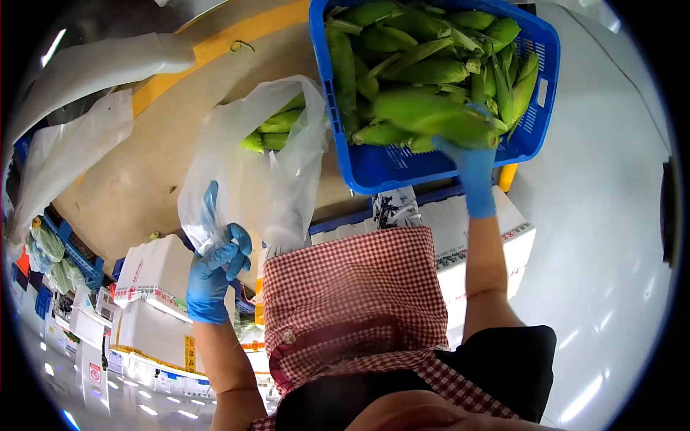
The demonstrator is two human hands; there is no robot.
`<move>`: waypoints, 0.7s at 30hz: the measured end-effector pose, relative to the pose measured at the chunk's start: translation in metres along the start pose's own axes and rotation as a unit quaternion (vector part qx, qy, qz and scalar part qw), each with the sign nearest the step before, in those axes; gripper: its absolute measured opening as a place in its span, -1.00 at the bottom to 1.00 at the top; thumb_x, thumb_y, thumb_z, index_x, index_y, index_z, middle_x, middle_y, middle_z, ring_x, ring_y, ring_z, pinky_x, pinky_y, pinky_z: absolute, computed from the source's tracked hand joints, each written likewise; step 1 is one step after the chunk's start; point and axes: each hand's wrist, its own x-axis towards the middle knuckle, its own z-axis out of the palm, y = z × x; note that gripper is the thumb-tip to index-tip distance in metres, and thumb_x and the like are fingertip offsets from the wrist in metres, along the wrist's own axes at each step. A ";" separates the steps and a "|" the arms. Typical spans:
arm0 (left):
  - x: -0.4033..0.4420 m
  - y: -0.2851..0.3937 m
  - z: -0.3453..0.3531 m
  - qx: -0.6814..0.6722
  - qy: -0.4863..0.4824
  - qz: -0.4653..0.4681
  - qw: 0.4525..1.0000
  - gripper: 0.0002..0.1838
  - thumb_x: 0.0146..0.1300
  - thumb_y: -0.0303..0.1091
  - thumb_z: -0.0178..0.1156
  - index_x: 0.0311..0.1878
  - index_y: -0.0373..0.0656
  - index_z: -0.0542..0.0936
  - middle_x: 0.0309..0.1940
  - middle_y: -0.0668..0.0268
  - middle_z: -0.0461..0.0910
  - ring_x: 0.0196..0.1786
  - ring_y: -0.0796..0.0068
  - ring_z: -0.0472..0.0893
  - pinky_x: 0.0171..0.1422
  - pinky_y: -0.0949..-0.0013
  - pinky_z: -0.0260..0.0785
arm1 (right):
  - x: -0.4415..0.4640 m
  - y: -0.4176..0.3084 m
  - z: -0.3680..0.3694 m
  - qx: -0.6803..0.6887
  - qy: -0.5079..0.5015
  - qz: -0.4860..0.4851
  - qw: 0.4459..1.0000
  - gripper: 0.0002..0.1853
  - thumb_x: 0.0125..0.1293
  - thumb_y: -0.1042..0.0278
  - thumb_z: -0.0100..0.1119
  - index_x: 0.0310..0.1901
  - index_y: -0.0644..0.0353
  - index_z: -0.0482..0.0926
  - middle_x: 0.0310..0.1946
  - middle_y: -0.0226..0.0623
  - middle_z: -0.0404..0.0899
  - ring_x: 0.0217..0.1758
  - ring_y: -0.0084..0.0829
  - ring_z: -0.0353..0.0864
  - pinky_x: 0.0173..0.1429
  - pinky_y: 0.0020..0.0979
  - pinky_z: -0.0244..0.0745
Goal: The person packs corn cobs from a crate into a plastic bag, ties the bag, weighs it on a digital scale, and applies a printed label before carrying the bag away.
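Observation:
My right hand (pixel 475 172), in a blue glove, grips a green ear of corn (pixel 424 113) in its husk, blurred by motion. It is over the near side of a blue plastic crate (pixel 392 176) heaped with husked-in ears of corn (pixel 424 70). My left hand (pixel 213 269), also in a blue glove, pinches the near edge of a clear plastic bag (pixel 233 154), with the index finger stretched upward. Several ears of corn (pixel 279 133) show through the bag's far end, beside the crate.
White foam boxes (pixel 460 215) stand near my apron on the right, and more foam boxes (pixel 151 337) sit at the lower left. A long white plastic sheet (pixel 93 65) hangs at the upper left. Bagged greens (pixel 54 251) are at the far left.

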 end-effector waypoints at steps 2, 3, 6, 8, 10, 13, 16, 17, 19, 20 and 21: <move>0.001 -0.001 0.001 -0.020 0.006 0.004 1.000 -0.11 0.01 -0.39 0.21 0.39 0.03 -0.05 -0.42 0.27 0.44 -0.68 0.66 0.26 -0.44 0.54 0.29 | -0.013 -0.007 0.045 0.037 -0.088 -0.054 0.994 -0.33 -0.22 0.35 0.46 0.01 0.21 0.37 -0.10 -0.23 0.49 -0.08 -0.37 0.51 0.02 -0.33 0.42; 0.003 -0.002 -0.003 -0.022 -0.001 -0.006 1.000 -0.12 0.02 -0.40 0.18 0.39 0.04 -0.07 -0.42 0.27 0.42 -0.69 0.70 0.24 -0.43 0.53 0.29 | -0.018 -0.013 0.072 0.042 -0.128 -0.088 0.987 -0.37 -0.18 0.37 0.44 0.00 0.21 0.38 -0.11 -0.23 0.50 -0.10 -0.38 0.51 0.01 -0.34 0.42; 0.001 0.006 -0.001 -0.041 0.007 0.011 0.999 -0.12 0.02 -0.41 0.15 0.40 0.05 -0.08 -0.43 0.28 0.40 -0.70 0.72 0.22 -0.44 0.54 0.28 | -0.029 0.004 0.145 0.033 -0.133 -0.035 0.990 -0.55 -0.05 0.45 0.27 -0.04 0.20 0.45 -0.14 -0.20 0.52 -0.05 -0.34 0.50 0.08 -0.31 0.39; 0.000 0.005 -0.014 -0.051 0.032 -0.008 0.998 -0.12 0.02 -0.38 0.16 0.39 0.06 -0.08 -0.46 0.31 0.38 -0.73 0.74 0.19 -0.47 0.56 0.24 | -0.020 0.037 0.143 -0.097 -0.054 -0.010 0.994 -0.61 0.00 0.52 0.15 -0.05 0.17 0.48 -0.14 -0.16 0.53 0.00 -0.27 0.49 0.12 -0.27 0.37; 0.002 0.001 -0.023 -0.059 0.026 -0.045 0.997 -0.12 0.02 -0.38 0.17 0.39 0.05 -0.07 -0.47 0.33 0.38 -0.74 0.75 0.18 -0.49 0.58 0.21 | 0.004 0.091 0.099 -0.293 -0.014 -0.003 0.956 -0.53 -0.03 0.50 0.16 0.02 0.11 0.43 -0.04 -0.18 0.45 0.10 -0.24 0.37 0.19 -0.21 0.24; 0.008 0.000 -0.009 -0.013 0.036 -0.024 0.999 -0.13 0.02 -0.40 0.17 0.39 0.02 -0.05 -0.48 0.34 0.39 -0.74 0.76 0.16 -0.51 0.60 0.18 | 0.026 0.186 0.018 -0.657 -0.242 -0.067 0.711 -0.41 -0.06 0.47 0.17 0.12 0.01 0.36 0.12 -0.21 0.32 0.26 -0.20 0.20 0.31 -0.11 0.05; 0.011 -0.006 -0.014 -0.031 0.034 -0.023 0.999 -0.13 0.03 -0.43 0.16 0.39 0.03 -0.06 -0.47 0.34 0.40 -0.74 0.75 0.16 -0.50 0.60 0.18 | 0.037 0.205 -0.006 -0.648 -0.298 -0.174 0.679 -0.41 -0.07 0.41 0.23 0.11 -0.01 0.39 0.13 -0.22 0.34 0.24 -0.19 0.24 0.32 -0.14 0.09; 0.011 -0.007 -0.015 -0.035 0.029 -0.024 0.999 -0.13 0.04 -0.44 0.16 0.39 0.03 -0.07 -0.46 0.33 0.40 -0.73 0.75 0.17 -0.49 0.60 0.19 | 0.038 0.202 -0.010 -0.604 -0.278 -0.128 0.736 -0.43 -0.07 0.40 0.25 0.08 0.00 0.41 0.11 -0.23 0.37 0.20 -0.19 0.30 0.29 -0.19 0.16; 0.010 -0.008 -0.012 -0.028 0.025 -0.011 0.999 -0.13 0.04 -0.44 0.16 0.40 0.04 -0.07 -0.45 0.32 0.41 -0.72 0.74 0.17 -0.47 0.60 0.20 | 0.036 0.168 -0.007 -0.545 -0.201 -0.099 0.808 -0.46 -0.09 0.40 0.27 0.03 0.04 0.44 0.06 -0.25 0.43 0.11 -0.18 0.39 0.20 -0.27 0.28; 0.010 -0.008 -0.011 -0.016 0.026 0.003 1.000 -0.13 0.04 -0.44 0.15 0.40 0.04 -0.07 -0.45 0.32 0.41 -0.72 0.74 0.17 -0.46 0.60 0.21 | 0.034 0.149 -0.006 -0.511 -0.159 -0.087 0.840 -0.48 -0.10 0.40 0.29 0.01 0.06 0.46 0.03 -0.25 0.46 0.06 -0.17 0.44 0.16 -0.30 0.35; 0.009 -0.007 -0.012 -0.022 0.028 0.006 0.999 -0.14 0.05 -0.45 0.15 0.40 0.04 -0.07 -0.44 0.32 0.42 -0.72 0.74 0.17 -0.44 0.59 0.22 | 0.029 0.133 -0.009 -0.441 -0.129 -0.131 0.879 -0.53 -0.12 0.45 0.28 -0.05 0.11 0.49 -0.02 -0.26 0.51 -0.02 -0.13 0.50 0.04 -0.35 0.44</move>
